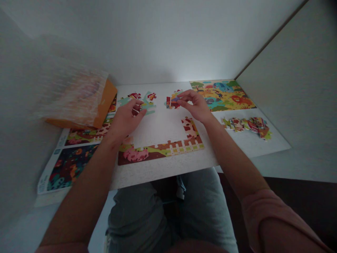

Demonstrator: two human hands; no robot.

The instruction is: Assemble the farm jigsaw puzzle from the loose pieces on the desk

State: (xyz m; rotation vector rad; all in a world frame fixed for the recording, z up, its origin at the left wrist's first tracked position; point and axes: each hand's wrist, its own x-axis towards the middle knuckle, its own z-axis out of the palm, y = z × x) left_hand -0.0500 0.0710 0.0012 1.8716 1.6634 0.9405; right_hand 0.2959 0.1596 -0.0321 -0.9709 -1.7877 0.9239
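My right hand (193, 103) pinches a puzzle piece (173, 101) with a purple and red print between thumb and fingertips, just above the white table. More printed bits show right behind those fingers. Over the upper left of the table, my left hand (130, 114) has thumb and index finger apart. It hovers over or touches light green and red puzzle pieces (149, 107), partly hiding them. Nearer to me lies a joined puzzle border (158, 151) with a pink pig and a white fence. A cow section (190, 128) rises at its right end.
A jungle animal picture (223, 95) lies at the back right. In front of it sits a pile of loose puzzle pieces (249, 125). At left, a clear plastic bag (73, 95) with an orange box or card (106, 102) rests over picture sheets (72, 165). A wall stands behind the table.
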